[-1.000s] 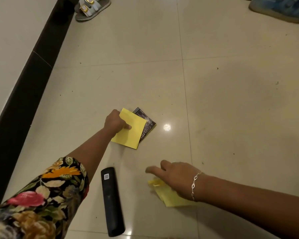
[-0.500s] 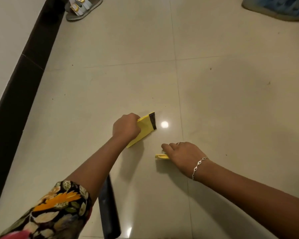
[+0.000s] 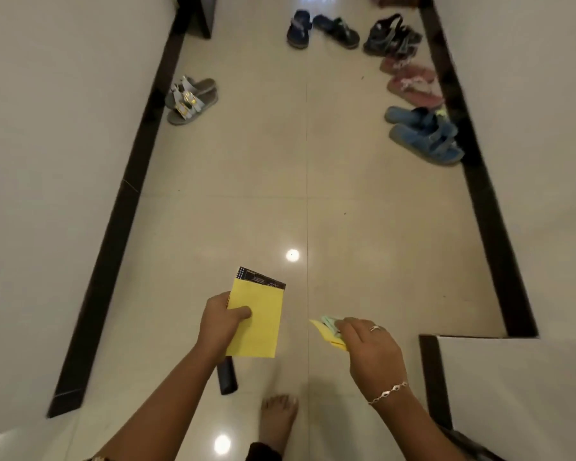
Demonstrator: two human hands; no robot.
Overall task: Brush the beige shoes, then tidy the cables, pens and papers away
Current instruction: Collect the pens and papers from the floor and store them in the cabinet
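Left hand (image 3: 225, 322) grips flat yellow paper sheet (image 3: 255, 324) plus dark printed card (image 3: 260, 279), just above black cylinder (image 3: 226, 377) lying on glossy cream tile floor (image 3: 346, 211). Right hand (image 3: 369, 347) pinches small yellow-green paper scraps (image 3: 326, 331), right of cylinder. Black skirting (image 3: 113, 244) both sides; sandals (image 3: 423, 134) hug walls far beyond cylinder, middle lane open.

Yellow papers (image 3: 255, 322) now off floor (image 3: 363, 227)

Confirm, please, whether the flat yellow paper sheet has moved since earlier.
Yes: the left hand lifted the yellow paper sheet off the tiled floor, above the black cylinder.
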